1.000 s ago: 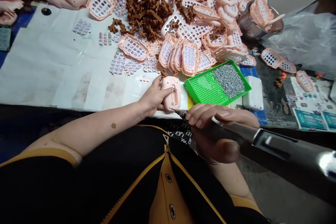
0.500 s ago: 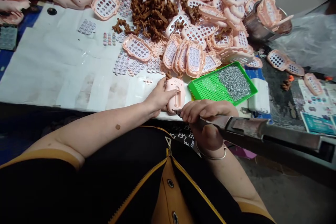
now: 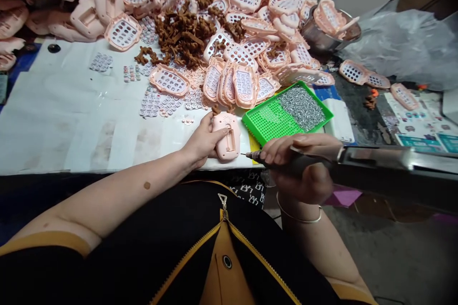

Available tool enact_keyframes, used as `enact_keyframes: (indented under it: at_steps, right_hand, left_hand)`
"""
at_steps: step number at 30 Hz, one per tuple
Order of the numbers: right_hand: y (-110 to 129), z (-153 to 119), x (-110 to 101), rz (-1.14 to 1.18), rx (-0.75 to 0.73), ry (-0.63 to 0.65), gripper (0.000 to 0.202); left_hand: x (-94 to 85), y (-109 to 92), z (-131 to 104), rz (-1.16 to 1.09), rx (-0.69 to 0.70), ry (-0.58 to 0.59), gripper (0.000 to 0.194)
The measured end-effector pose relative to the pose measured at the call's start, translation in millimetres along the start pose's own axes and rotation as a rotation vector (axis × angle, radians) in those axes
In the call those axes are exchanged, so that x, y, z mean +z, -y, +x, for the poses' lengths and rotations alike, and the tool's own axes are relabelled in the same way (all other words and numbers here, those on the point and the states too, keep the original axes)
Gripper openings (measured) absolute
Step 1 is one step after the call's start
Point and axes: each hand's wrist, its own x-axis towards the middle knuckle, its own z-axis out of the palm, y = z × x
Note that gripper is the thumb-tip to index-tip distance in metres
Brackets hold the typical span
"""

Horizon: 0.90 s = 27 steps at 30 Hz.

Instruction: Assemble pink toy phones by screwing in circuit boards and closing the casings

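Observation:
My left hand (image 3: 206, 139) grips a pink plastic toy phone casing (image 3: 225, 145) at the table's front edge, with the thumb across its back. An open battery slot shows on that back, and brown antler-like pieces (image 3: 216, 109) stick out at its far end. In my right hand (image 3: 304, 167) is a dark power screwdriver (image 3: 372, 169), fingers wrapped around its front part. Its thin bit (image 3: 246, 154) points left, just off the casing's lower right edge. Beyond the casing sits a green perforated tray (image 3: 266, 121) with many small silver screws (image 3: 302, 107).
A big heap of pink casing halves with white keypads (image 3: 245, 86) covers the table's back. Brown antler pieces (image 3: 186, 33) are piled among them. Loose keypad sheets (image 3: 150, 102) lie to the left. At the right stand a metal pot (image 3: 331, 28) and clear plastic bags (image 3: 397, 52).
The screwdriver's bit has come off the casing's lower end and moved right, away from it. My left hand keeps hold of the casing. The whole view has shifted slightly.

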Motion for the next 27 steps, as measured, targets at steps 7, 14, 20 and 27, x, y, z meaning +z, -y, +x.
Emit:
enact_keyframes:
  at_steps: [7,14,20,27]
  right_hand:
    - [-25.2,-7.7,-5.2,0.068,0.013,0.050,0.020]
    - [-23.4,6.7,-0.4,0.119,0.027,0.207,0.015]
    - [-2.1,20.1,5.7,0.066,-0.044,0.044,0.016]
    - [3.5,26.7,30.3,0.088,-0.021,0.000,0.014]
  left_hand:
    - [4.3,-10.3,-7.7,0.047,-0.014,-0.018,0.062]
    - [5.5,-10.4,-11.0,0.071,0.033,-0.009,0.068]
    - [-2.0,-8.5,-12.0,-0.175,-0.042,0.128,0.044]
    - [-6.8,-13.0,-14.8,-0.421,-0.212,0.232,0.010]
